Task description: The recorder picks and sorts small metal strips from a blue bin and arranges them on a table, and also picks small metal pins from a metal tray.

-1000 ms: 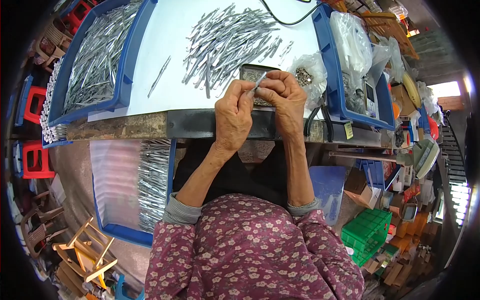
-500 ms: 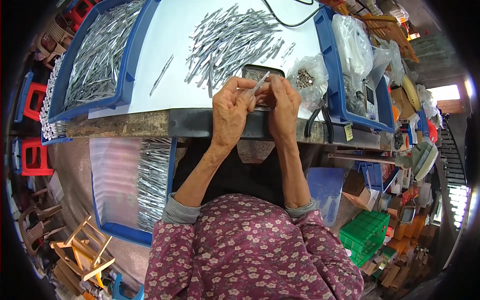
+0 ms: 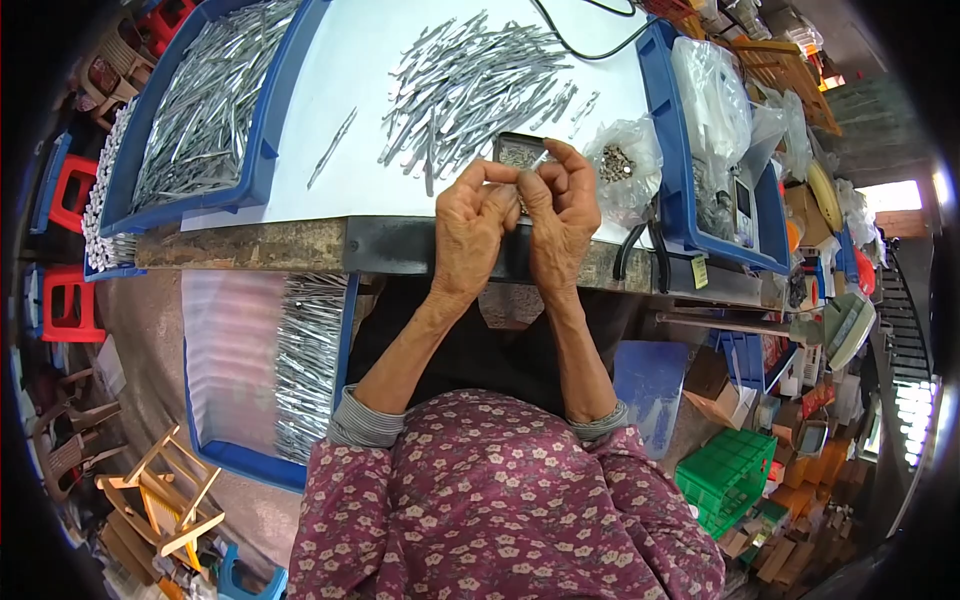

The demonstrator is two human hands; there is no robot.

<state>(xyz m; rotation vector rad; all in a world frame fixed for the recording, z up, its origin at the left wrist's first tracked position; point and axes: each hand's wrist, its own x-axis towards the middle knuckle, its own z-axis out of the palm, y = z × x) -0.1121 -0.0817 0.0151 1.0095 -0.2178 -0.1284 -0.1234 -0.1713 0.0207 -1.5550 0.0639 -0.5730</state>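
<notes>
My left hand (image 3: pixel 470 228) and my right hand (image 3: pixel 562 222) meet above the table's front edge, fingertips pinched together. Between them is a thin silver metal strip, mostly hidden by the fingers; only a pale bit of the metal strip (image 3: pixel 543 158) shows beside the right fingers. Just beyond the hands lies a small dark tray (image 3: pixel 508 149) with tiny pieces in it. A heap of similar metal strips (image 3: pixel 470 85) spreads over the white sheet behind that. To the right, an open clear plastic bag (image 3: pixel 640 150) holds small round metal pieces (image 3: pixel 617 163).
One loose strip (image 3: pixel 332 148) lies left of the heap. A blue bin (image 3: pixel 262 130) full of strips stands at the left. At the right are black-handled pliers (image 3: pixel 660 250) and a blue bin (image 3: pixel 680 150) with plastic bags. A black cable (image 3: pixel 580 50) crosses the far side.
The strip, which stuck up plainly from the left fingers, is now mostly covered. My right hand has turned and closed in against the left fingertips. The view has shifted slightly.
</notes>
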